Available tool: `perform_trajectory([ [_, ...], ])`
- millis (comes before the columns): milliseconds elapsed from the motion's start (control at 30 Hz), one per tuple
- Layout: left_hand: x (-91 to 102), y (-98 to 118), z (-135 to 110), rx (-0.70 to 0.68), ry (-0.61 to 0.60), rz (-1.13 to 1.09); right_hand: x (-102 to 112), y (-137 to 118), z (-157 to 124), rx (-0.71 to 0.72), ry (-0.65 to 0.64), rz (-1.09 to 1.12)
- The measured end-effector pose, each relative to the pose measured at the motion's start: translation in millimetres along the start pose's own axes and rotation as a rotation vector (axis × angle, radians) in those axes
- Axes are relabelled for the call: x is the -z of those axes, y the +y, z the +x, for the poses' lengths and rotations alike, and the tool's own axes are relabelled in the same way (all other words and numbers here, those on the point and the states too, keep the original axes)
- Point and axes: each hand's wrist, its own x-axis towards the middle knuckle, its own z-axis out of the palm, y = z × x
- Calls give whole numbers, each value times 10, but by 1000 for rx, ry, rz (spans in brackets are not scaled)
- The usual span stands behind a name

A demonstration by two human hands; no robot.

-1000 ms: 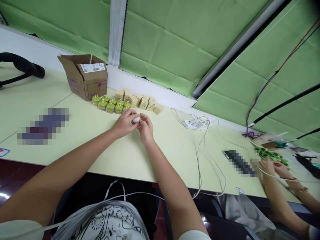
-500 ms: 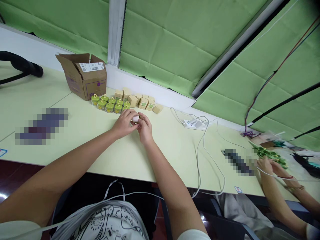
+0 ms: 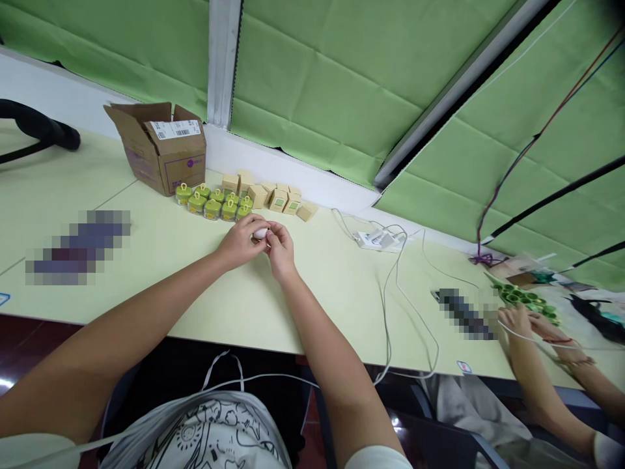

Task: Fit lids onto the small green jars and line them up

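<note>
Between my two hands is a small, rounded, pale pinkish-white object, too small to name more exactly. My left hand curls round its left side with the fingers closed. The fingertips and thumb of my right hand pinch its right end. Both hands are held over the table, just in front of several small clear tubs with green lids and loop handles. Part of the object is hidden by my fingers.
Small tan cartons stand behind the tubs. An open cardboard box is at the back left. A power strip with white cables lies to the right. Farther right, a co-worker's hands are at green pieces.
My right thumb and fingers have shifted on the pale object, which has tilted slightly. Both hands stay together in nearly the same place. The view has moved only a little.
</note>
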Motion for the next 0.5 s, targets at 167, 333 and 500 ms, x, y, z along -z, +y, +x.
perform_trajectory([
  [167,-23,-37,-4,8,-7,-23,11,56,28,77,4,-107],
  [333,-22,-55,-8,-6,-35,-74,76,135,75,203,-24,-297],
  [500,-17,-44,-31,-36,-81,-70,143,171,112,241,-37,-412],
])
